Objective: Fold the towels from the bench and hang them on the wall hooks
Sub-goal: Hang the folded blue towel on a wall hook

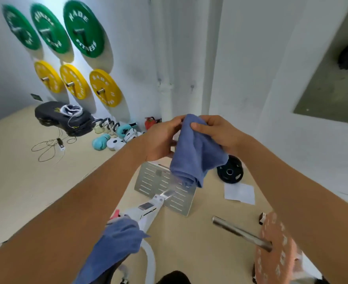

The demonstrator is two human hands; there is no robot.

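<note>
A folded blue towel [195, 152] hangs in front of me at chest height. My left hand [160, 140] grips its upper left edge, and my right hand [216, 133] pinches its top from the right with the thumb across the cloth. A second blue towel [115, 244] lies draped over the white bench frame [148, 212] below my left forearm. Two small wall hooks [159, 80] [192, 86] are fixed to the white wall straight ahead, both bare.
Green [83, 27] and yellow weight plates [105, 88] hang on the left wall. Boxing gloves [115, 138], a dark bag [64, 117] and a cable lie on the floor. A black plate [230, 171], a paper sheet [239, 193] and a barbell [242, 233] with a pink plate are at right.
</note>
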